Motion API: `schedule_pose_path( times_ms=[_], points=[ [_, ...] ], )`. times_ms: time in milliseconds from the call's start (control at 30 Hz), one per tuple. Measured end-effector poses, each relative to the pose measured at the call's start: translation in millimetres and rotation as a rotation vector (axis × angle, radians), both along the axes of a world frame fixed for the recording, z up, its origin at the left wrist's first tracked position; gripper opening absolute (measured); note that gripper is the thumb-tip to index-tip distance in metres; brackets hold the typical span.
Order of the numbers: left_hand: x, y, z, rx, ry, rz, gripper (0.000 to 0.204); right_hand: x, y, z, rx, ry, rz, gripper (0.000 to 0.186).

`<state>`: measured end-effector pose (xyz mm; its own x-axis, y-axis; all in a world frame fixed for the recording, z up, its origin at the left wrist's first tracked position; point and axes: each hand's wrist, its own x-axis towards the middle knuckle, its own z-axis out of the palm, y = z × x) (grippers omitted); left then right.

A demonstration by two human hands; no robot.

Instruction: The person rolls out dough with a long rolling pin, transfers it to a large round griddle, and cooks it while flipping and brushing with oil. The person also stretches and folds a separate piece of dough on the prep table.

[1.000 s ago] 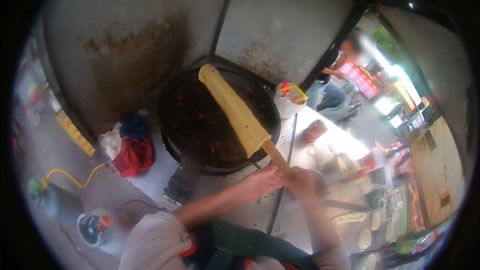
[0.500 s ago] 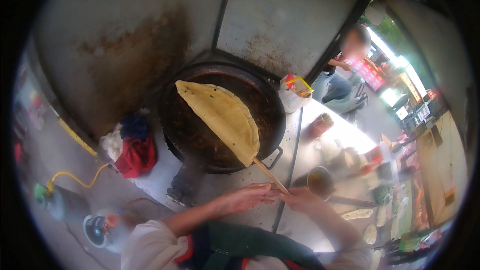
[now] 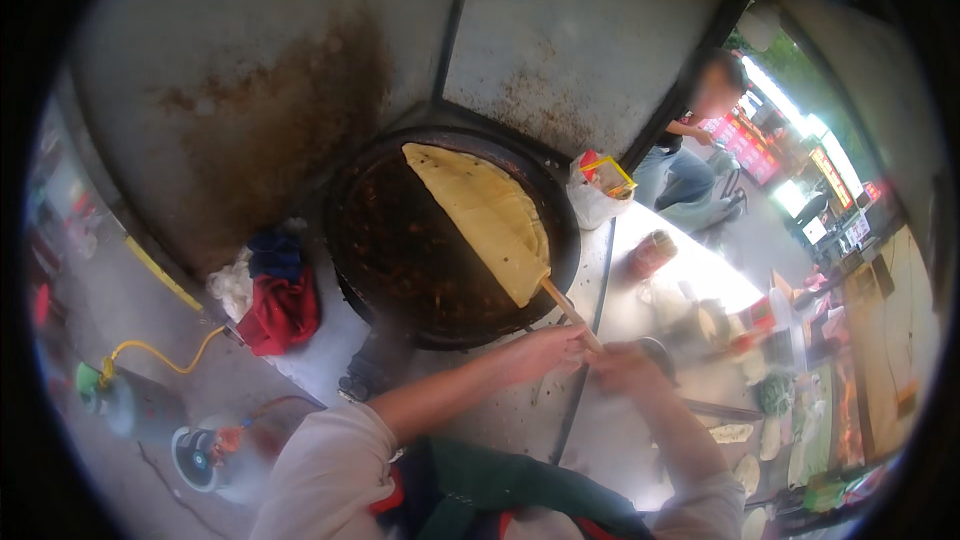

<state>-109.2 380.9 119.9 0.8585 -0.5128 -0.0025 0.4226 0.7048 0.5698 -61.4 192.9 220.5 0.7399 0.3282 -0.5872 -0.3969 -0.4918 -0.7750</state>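
Both hands pinch the thin wooden stick [image 3: 568, 310] — left hand [image 3: 545, 350] and right hand [image 3: 622, 368] side by side at its near end. The flatbread [image 3: 485, 215] hangs off the stick over the right half of the big dark pan [image 3: 385, 250] — partly unrolled.

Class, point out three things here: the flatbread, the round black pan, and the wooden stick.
flatbread [image 3: 485, 215], head view, middle of the sheet.
round black pan [image 3: 395, 250], head view, bare dark surface.
wooden stick [image 3: 565, 306], head view, bare shaft.
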Motion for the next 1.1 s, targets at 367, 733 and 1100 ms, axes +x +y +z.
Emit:
schedule_pose_path(
  times_ms=[367, 733, 1100],
  points=[
    [-34.0, -1.9, -4.9, -0.095, 0.060, 0.146, 0.042, -44.7, 13.1, -47.3, -0.143, -1.018, 0.158, 0.025],
    [-99.3, 11.6, -15.3, 0.808, -0.265, 0.400, 0.017, -62.8, -30.5, -32.5, -0.308, -0.458, 0.215, 0.035],
    [-13.3, 134.3, 13.5, 1.782, -0.670, 1.020, 0.025, -97.4, 14.9, -95.4, -0.337, -0.797, 0.053, 0.037]
  ],
)
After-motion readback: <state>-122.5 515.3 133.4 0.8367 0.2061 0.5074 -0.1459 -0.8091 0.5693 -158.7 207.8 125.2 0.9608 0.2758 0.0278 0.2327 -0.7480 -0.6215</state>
